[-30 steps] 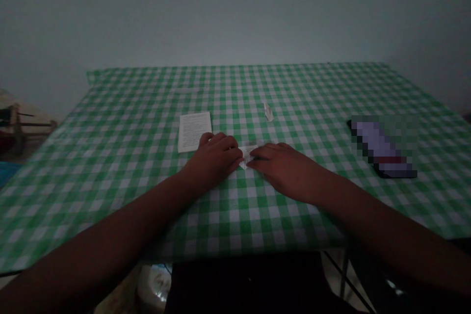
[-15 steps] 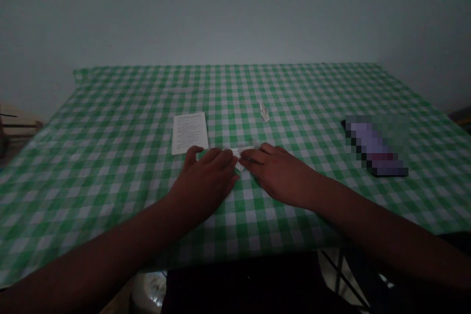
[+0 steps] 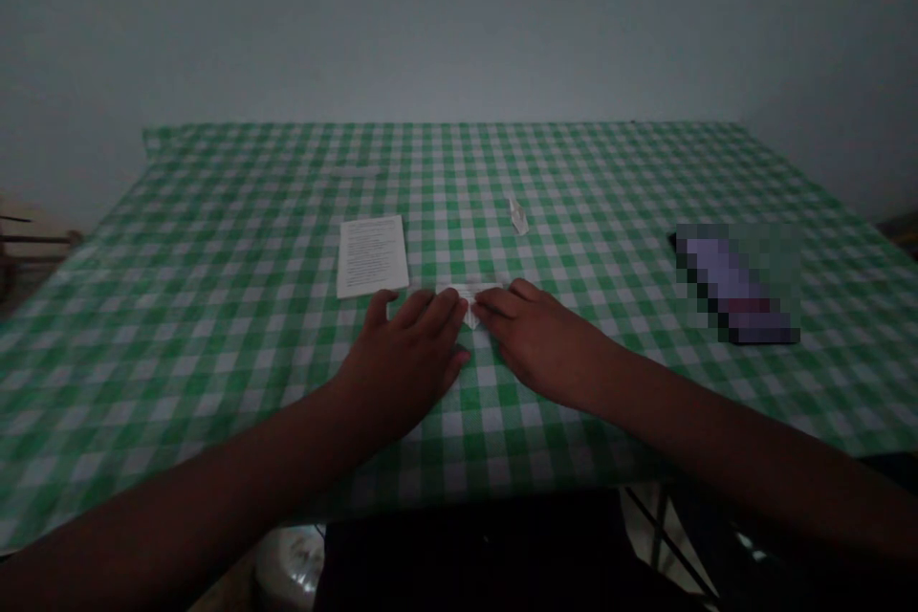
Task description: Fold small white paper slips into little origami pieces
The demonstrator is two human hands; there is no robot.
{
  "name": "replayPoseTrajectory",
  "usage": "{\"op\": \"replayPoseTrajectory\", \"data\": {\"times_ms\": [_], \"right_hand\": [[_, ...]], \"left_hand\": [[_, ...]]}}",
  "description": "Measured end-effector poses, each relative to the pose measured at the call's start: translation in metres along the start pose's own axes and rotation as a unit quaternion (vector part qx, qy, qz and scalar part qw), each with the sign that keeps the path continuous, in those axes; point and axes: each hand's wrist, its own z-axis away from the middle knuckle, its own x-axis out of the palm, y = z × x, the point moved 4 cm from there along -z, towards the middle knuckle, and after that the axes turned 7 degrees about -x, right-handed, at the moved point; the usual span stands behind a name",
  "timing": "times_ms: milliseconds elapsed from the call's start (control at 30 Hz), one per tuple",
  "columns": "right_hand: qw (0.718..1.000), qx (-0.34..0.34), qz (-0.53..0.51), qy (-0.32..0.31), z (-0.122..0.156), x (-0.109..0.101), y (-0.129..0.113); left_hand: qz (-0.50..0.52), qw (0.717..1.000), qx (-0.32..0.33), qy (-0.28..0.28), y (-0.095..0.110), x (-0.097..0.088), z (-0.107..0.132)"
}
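A folded white paper strip (image 3: 466, 295) lies on the green gingham tablecloth (image 3: 236, 210), its pointed lower corner showing between my hands. My left hand (image 3: 402, 359) rests at its left end, fingers on the paper and thumb spread away. My right hand (image 3: 537, 339) presses the right end with its fingertips. The hands nearly meet and hide the strip's middle and part of its ends. Just left of my left hand's thumb lies a printed white sheet (image 3: 371, 256), apparently not touched. A small folded paper piece (image 3: 518, 216) stands farther forward.
A pixelated dark rectangular object (image 3: 738, 285), possibly a phone, lies on the cloth at the right. A pale wall (image 3: 459, 19) rises behind the table. Below the near table edge are a dark item (image 3: 466, 555) and a round whitish object (image 3: 291, 566).
My left hand's fingers have spread and its thumb has moved away from the printed sheet. More of the folded strip shows between my hands. The view has shifted slightly left.
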Motion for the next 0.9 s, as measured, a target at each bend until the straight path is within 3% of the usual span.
{"op": "replayPoseTrajectory", "data": {"times_ms": [267,667,900], "right_hand": [[1.000,-0.017,0.005,0.007,-0.001,-0.002,-0.001],[0.996,-0.050,-0.069,0.033,0.003,-0.005,0.010],[0.999,-0.053,-0.003,-0.001,0.006,-0.006,0.004]], "left_hand": [[0.009,1.000,-0.010,0.003,0.001,0.003,0.000],[0.012,1.000,0.014,-0.005,-0.004,0.001,-0.003],[0.048,0.999,0.006,-0.004,-0.015,0.006,-0.014]]}}
